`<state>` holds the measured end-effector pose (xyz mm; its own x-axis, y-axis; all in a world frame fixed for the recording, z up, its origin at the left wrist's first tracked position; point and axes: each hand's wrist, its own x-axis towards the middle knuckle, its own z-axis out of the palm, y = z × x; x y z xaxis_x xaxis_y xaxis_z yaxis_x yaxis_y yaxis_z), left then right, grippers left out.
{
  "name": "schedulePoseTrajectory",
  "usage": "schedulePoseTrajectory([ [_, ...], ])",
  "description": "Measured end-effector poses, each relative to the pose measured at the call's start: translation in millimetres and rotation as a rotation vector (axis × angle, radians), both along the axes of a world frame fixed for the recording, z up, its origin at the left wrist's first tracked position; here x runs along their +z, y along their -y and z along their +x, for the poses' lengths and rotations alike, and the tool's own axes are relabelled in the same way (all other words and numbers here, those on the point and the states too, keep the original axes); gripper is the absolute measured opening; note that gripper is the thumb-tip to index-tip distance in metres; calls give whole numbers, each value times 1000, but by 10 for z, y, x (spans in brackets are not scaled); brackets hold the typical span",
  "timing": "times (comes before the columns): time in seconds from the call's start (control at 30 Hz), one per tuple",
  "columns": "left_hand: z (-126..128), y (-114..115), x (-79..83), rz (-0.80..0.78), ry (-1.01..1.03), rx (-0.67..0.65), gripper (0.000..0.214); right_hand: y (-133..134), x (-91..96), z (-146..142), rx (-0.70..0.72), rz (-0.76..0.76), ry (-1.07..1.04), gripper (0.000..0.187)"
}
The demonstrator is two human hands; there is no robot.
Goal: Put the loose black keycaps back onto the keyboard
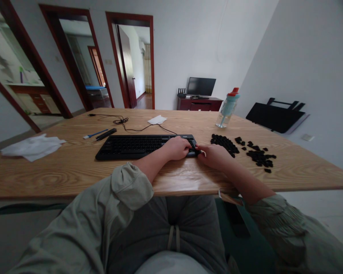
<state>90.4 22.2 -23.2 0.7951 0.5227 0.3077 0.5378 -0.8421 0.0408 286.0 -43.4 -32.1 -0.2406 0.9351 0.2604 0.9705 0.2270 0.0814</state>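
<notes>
A black keyboard (pixel 125 155) lies flat near the table's front edge, its cable running off behind it. My left hand (pixel 177 148) rests on the keyboard's right part, fingers bent together and pressed against it; their undersides are hidden. At the right end of the keyboard, my right hand (pixel 213 155) is closed in a pinch, its fingertips at a small dark thing too unclear to name. Right of that hand, loose black keycaps lie in one dense group (pixel 224 144) and a more scattered group (pixel 260 156).
Behind the keycaps stands a water bottle (pixel 228 108) with a red top. A blue-handled brush (pixel 95 134), a black stick-like piece (pixel 106 134) and white tissue (pixel 34 147) lie to the left. The coiled cable (pixel 120 121) and another tissue (pixel 157 120) are behind the keyboard.
</notes>
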Motion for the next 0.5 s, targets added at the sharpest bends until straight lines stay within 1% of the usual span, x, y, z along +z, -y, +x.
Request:
schedulePoseTrajectory([
  [0.1, -5, -11, -22, 2, -1, 4, 29, 9, -2, -4, -11, -1, -27, 44],
  [0.27, -14, -23, -47, 19, 1, -7, 29, 35, -29, -15, 11, 30, -21, 44],
  [0.5, -6, -43, -65, 10, 17, -18, 31, 21, -69, 4, -8, 33, -52, 47],
])
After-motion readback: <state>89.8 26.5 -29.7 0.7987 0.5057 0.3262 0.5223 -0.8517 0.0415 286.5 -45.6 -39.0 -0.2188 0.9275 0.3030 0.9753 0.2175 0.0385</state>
